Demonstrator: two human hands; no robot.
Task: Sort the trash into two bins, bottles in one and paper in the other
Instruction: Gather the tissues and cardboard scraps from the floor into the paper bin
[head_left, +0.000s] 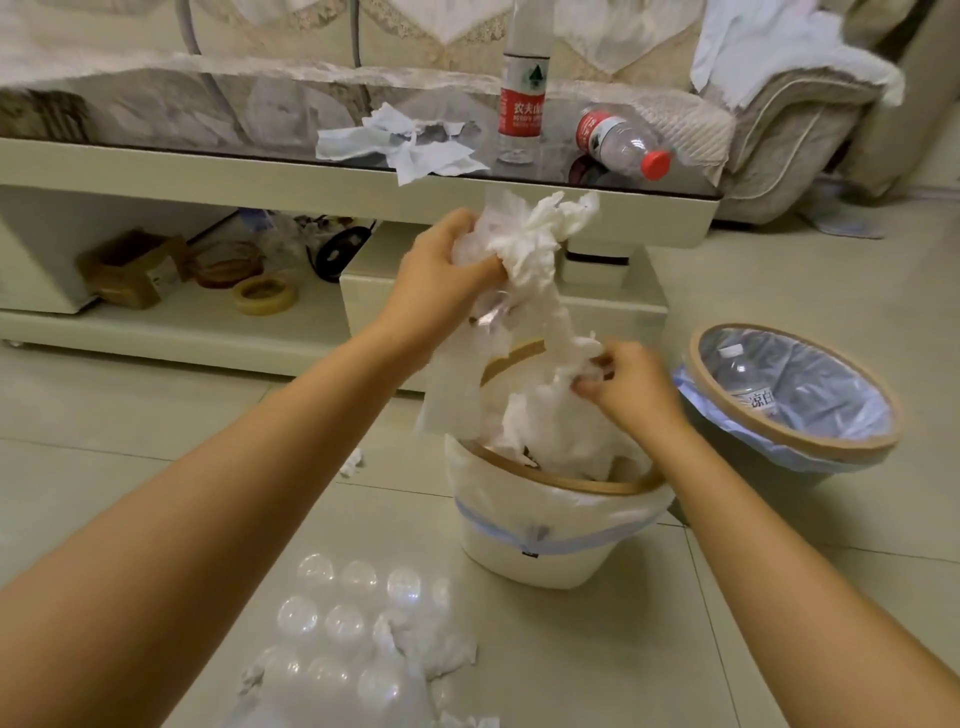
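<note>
Wad of white tissue paper (535, 244) held above the white bin (556, 530), directly over its opening. Left hand (441, 275) grips the upper part of the wad, fingers curled round it; some clear crinkled plastic appears bunched in the same grip. A long strip of the paper trails down to the right hand (628, 384), which pinches its lower end between thumb and fingertips just above the bin. The hands are apart, left higher than right.

White bin: lined with a pale bag, wooden rim ring, stands on the tiled floor (779, 597). More crumpled paper already lies inside it.

Grey bin (789, 410) just to its right, tilted toward the camera, clear liner, wooden rim; one clear bottle (748, 384) lies inside.

On the bench (208, 171) behind: loose tissue sheets (410, 145) at the front edge, one overhanging; an upright bottle with red label (522, 98); a bottle with red cap (623, 140) lying on its side to the right of it.

Floor, near side: clear plastic bubble tray (337, 623) with scraps of tissue (441, 654) on it; one small scrap (353, 462) left of the white bin.

Bench lower shelf: cardboard box (130, 270), roll of tape (265, 296).
</note>
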